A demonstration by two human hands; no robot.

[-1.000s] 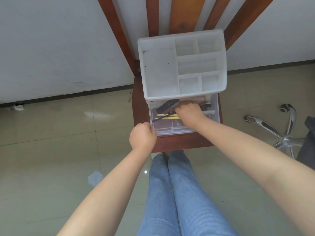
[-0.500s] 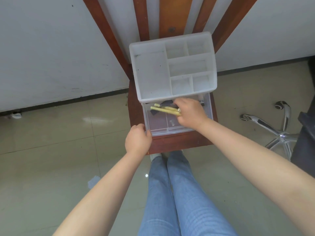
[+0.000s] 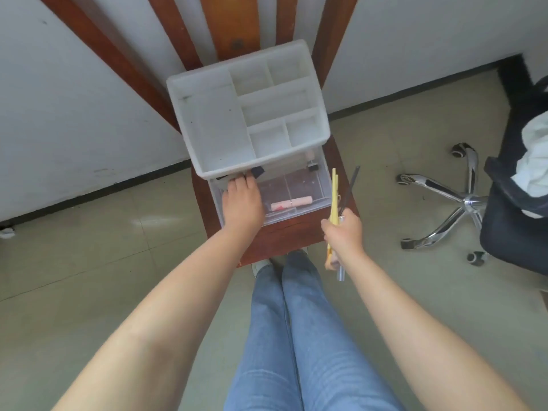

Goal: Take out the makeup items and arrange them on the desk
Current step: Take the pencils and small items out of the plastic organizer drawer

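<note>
A white plastic organizer (image 3: 213,134) with bare top compartments stands on a wooden chair seat (image 3: 284,238). Its clear drawer (image 3: 299,185) is pulled out. A pink tube (image 3: 292,202) lies in the drawer's front section, and a small dark item (image 3: 312,166) sits at the back right. My left hand (image 3: 243,201) reaches into the drawer's left side, fingers on a dark item (image 3: 257,172) under the organizer's edge. My right hand (image 3: 344,231) is off to the right of the drawer, shut on a bundle of thin makeup sticks (image 3: 335,192): yellow ones, a black one and a silver one.
The chair's brown back slats (image 3: 234,22) rise against a white wall. An office chair with a chrome star base (image 3: 465,203) and a white cloth (image 3: 533,167) on it stands at the right. My legs in blue jeans (image 3: 296,336) stand on the tiled floor.
My right hand has lifted the bundle of sticks out of the drawer and moved it right. My left hand has moved from the drawer's front corner into the drawer.
</note>
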